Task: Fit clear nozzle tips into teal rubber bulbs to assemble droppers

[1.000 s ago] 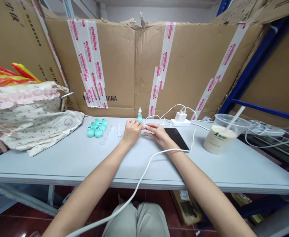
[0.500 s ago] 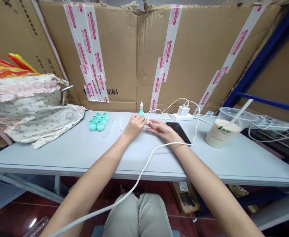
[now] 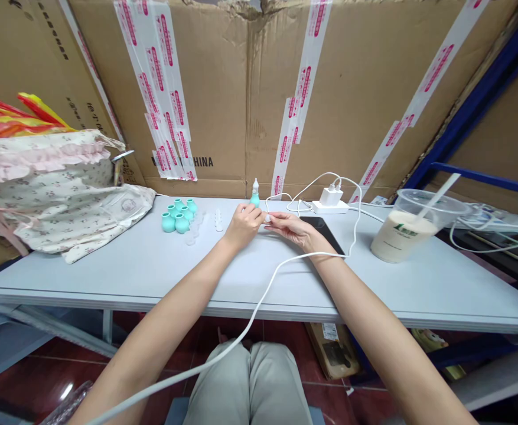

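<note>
My left hand and my right hand meet above the middle of the table. Between their fingertips is a small whitish round piece, too small to name, pinched by my right hand. My left fingers are curled closed against its left side, and what they grip is hidden. Just behind my left hand rises a teal squeeze bulb with a clear pointed nozzle; its lower part is covered. To the left stand several open teal bulbs, with clear small parts and a row of clear tips beside them.
A black phone lies under my right wrist. A white cable crosses the table from a charger on a power strip. At right stands a cup of milky drink; at left, a floral cloth bag. Cardboard walls the back.
The view has tilted slightly, shifting everything a little. Both hands stay together at the small whitish piece, with hardly any movement of the fingers.
</note>
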